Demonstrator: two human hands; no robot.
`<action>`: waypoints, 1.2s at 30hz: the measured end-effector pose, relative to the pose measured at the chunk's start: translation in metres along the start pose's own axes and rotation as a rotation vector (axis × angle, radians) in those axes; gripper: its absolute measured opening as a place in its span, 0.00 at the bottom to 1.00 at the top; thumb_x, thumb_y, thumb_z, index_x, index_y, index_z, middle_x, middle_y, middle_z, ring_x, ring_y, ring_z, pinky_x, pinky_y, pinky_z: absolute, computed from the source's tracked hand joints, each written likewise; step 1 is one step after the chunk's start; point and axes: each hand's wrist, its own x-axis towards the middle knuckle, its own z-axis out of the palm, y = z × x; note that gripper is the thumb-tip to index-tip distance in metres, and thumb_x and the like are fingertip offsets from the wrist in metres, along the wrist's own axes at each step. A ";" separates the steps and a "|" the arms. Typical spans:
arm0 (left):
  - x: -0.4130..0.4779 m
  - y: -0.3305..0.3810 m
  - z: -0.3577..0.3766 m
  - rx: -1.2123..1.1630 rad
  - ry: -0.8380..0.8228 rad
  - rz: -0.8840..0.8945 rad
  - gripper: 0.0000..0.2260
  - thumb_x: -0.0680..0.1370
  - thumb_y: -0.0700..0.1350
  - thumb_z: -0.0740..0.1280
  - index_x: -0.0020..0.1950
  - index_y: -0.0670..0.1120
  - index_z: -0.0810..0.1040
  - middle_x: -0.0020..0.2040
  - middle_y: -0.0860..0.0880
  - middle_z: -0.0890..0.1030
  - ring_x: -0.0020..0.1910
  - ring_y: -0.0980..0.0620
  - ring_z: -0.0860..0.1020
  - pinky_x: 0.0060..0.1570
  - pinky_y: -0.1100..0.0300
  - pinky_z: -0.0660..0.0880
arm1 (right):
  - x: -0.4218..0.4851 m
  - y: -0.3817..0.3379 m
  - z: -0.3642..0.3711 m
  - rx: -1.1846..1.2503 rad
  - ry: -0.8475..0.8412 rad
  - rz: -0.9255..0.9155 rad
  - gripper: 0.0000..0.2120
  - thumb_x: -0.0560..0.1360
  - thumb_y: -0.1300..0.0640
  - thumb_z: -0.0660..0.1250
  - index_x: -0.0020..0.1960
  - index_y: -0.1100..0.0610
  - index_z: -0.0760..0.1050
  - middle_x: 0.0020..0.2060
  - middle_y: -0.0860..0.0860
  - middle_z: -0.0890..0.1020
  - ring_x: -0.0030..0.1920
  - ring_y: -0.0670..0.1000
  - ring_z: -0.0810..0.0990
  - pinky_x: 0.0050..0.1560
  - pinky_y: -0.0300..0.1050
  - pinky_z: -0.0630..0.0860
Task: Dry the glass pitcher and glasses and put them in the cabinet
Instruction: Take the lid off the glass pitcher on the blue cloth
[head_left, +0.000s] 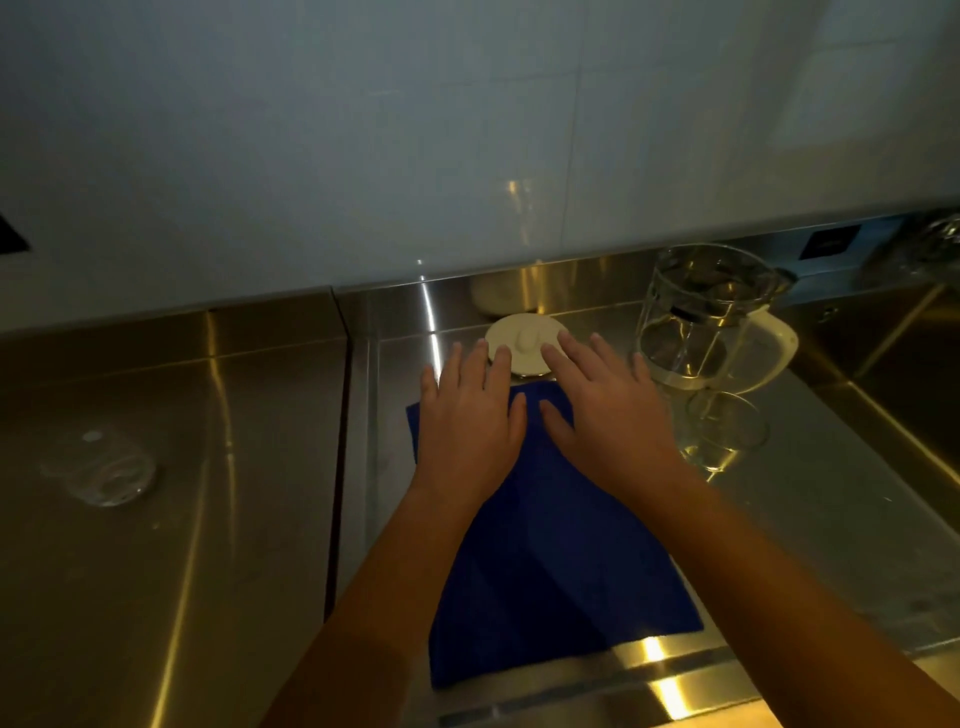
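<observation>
On the steel surface (857, 499), both hands lie flat, fingers straight, on a blue cloth (550, 582). Left hand (470, 421) and right hand (608, 410) fingertips reach a round white lid (524, 335); a clear glass pitcher (706, 317) stands nearby.

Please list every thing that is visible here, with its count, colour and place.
counter: 1, steel
cloth: 1, blue, flat on the counter, centre
lid: 1, white, behind the cloth
glass pitcher: 1, clear with white handle, right of the lid
right glass: 1, clear, in front of the pitcher
left glass: 1, clear, far left on the counter
left hand: 1, flat over the cloth, fingertips at the lid
right hand: 1, the same
</observation>
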 end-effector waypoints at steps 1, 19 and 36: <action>0.006 0.000 0.007 0.007 0.003 -0.004 0.20 0.76 0.46 0.62 0.65 0.39 0.72 0.64 0.38 0.73 0.65 0.36 0.70 0.62 0.36 0.62 | 0.003 0.008 0.005 0.000 -0.009 0.012 0.25 0.70 0.55 0.71 0.65 0.60 0.71 0.64 0.60 0.74 0.64 0.64 0.71 0.59 0.69 0.65; 0.083 -0.005 0.127 0.059 -0.070 0.069 0.21 0.70 0.42 0.72 0.61 0.38 0.75 0.59 0.37 0.77 0.59 0.35 0.74 0.55 0.34 0.69 | 0.057 0.083 0.074 -0.014 -0.116 0.139 0.27 0.75 0.51 0.64 0.71 0.57 0.64 0.71 0.57 0.65 0.71 0.60 0.61 0.66 0.64 0.58; 0.147 -0.041 0.215 0.041 -0.096 0.084 0.20 0.70 0.42 0.72 0.61 0.39 0.76 0.60 0.38 0.77 0.61 0.36 0.74 0.57 0.36 0.68 | 0.115 0.101 0.145 0.006 -0.046 0.220 0.27 0.66 0.56 0.73 0.63 0.61 0.73 0.62 0.60 0.75 0.62 0.64 0.73 0.57 0.70 0.66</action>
